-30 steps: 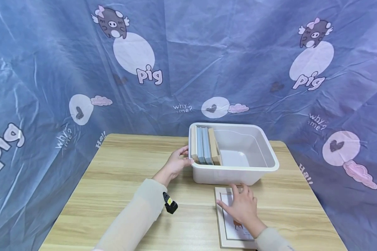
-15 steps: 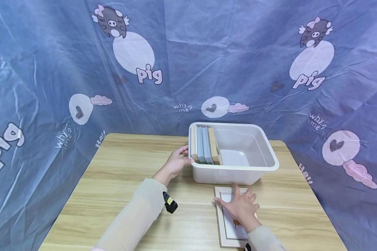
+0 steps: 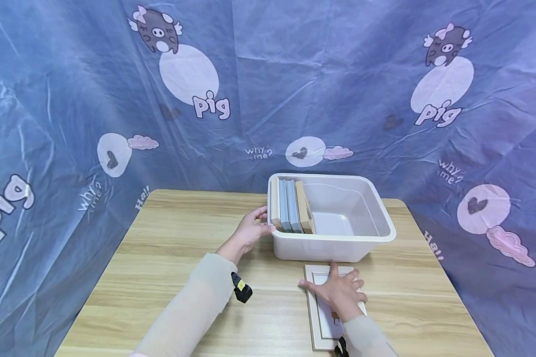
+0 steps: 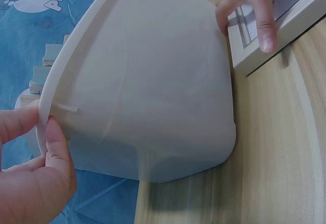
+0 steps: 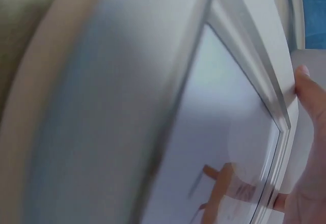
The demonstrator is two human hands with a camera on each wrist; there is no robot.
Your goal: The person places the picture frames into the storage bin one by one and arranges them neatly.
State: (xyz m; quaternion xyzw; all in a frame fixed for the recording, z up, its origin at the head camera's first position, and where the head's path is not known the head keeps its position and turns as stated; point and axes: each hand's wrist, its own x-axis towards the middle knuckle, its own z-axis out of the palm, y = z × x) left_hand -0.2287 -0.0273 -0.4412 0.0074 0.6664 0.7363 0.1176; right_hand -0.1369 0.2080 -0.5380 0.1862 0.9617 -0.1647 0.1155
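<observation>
My left hand (image 3: pixel 249 231) pinches the left rim of a white plastic bin (image 3: pixel 321 249); in the left wrist view, thumb and fingers lie on either side of that rim. Several frames or boards with wood-coloured and pale blue edges (image 3: pixel 293 206) stand upright along the bin's left side. In front of the bin, a white picture frame (image 3: pixel 310 307) lies face up, showing part of a brown figure (image 5: pixel 219 191). Across its upper part spreads my right hand (image 3: pixel 341 292), thumb at the left edge and fingertips toward the right edge.
The wood-grain table (image 3: pixel 196 218) carries everything. Behind it and at both sides hangs a blue fabric curtain (image 3: pixel 259 99) with pig prints. Each sleeve bears a small black wrist camera (image 3: pixel 241 288).
My right hand has shifted left over the picture frame and spread its fingers wider, the thumb now reaching past the left edge. My left hand stays on the bin's rim.
</observation>
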